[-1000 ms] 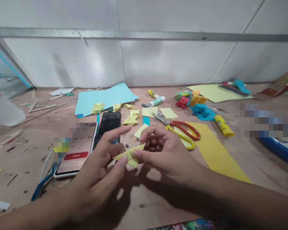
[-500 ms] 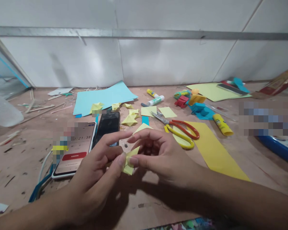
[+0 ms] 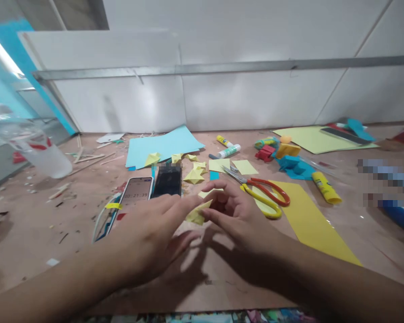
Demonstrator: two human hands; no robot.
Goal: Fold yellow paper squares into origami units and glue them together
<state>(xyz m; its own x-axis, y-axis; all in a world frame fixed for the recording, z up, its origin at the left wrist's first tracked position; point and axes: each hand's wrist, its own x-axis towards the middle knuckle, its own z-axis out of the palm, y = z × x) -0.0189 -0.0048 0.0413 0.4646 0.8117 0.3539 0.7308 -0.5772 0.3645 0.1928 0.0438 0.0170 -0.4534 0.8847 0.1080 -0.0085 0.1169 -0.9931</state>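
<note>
Our left hand (image 3: 156, 226) has just spread, thumb off the folded pale-yellow paper (image 3: 195, 217), leaving our right hand (image 3: 234, 207) pinching it.

Cool, moderately bright light, seemingly from above and ahead; my left hand (image 3: 144, 235) and right hand (image 3: 239, 211) cast dark shadows toward me across the table (image 3: 27, 233). Diffuse glare whitens the wall (image 3: 150, 105). Leftward, the bottle (image 3: 42, 150) smears; pixelated blocks (image 3: 392, 175) mask patches at right.

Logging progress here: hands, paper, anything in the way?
Right hand holding folded yellow paper. Left hand beside it, contact unclear. Scissors lying just beyond right hand, possible obstruction.
</note>
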